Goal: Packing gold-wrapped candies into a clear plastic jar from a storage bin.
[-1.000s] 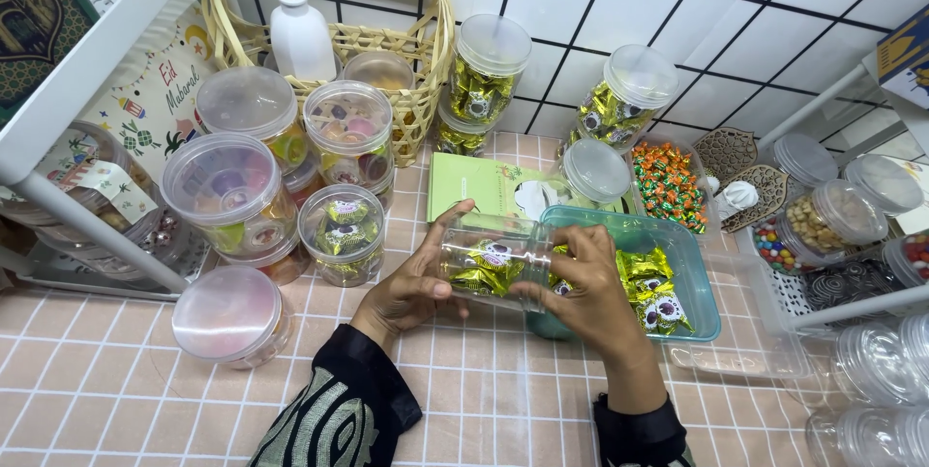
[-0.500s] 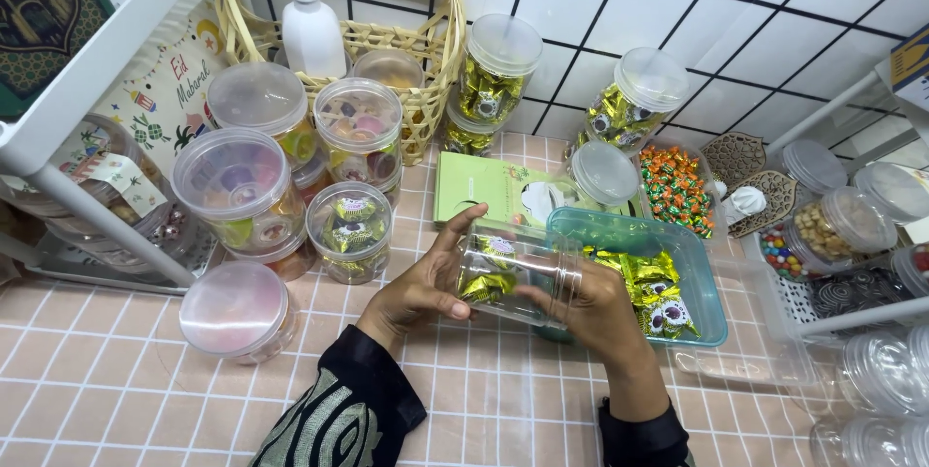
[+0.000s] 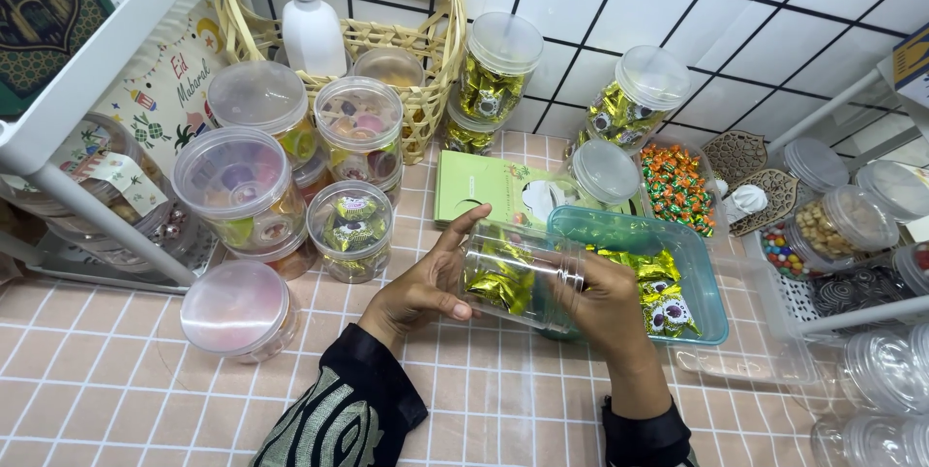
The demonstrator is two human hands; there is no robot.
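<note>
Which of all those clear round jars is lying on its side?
The clear jar held between the left hand and right hand. It lies sideways with gold-wrapped sweets inside; the others stand upright.

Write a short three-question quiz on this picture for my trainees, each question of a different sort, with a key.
1. True or false: the clear jar lies on its side between the left hand and the right hand.
2. Which holds gold-wrapped sweets beside the hands?
A. wicker basket
B. teal tray
C. green booklet
3. Fill in: the white bottle stands in the ____.

Key: 1 true; 2 B; 3 wicker basket.
</note>
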